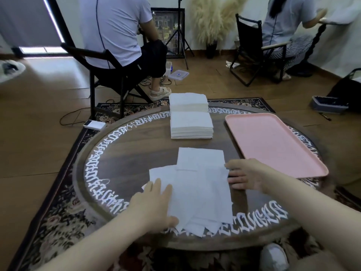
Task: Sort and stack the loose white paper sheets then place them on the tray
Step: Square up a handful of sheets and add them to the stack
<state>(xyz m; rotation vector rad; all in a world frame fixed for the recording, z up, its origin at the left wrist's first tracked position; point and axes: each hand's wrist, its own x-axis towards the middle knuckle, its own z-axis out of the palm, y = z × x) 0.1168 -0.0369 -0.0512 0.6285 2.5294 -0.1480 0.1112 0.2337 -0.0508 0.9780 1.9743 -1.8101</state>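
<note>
Several loose white paper sheets lie overlapping on the near half of the round dark table. My left hand lies flat on their left side with straight fingers. My right hand rests at the sheets' right edge, fingers straight and pointing left against the paper. An empty pink tray sits on the table's right side. Two neat stacks of white sheets stand farther back: a near stack and a far stack.
Two people sit on black folding chairs beyond the table with their backs to me. A white device lies on the rug at the left. A grey box sits on the floor at the right. My shoe shows below the table.
</note>
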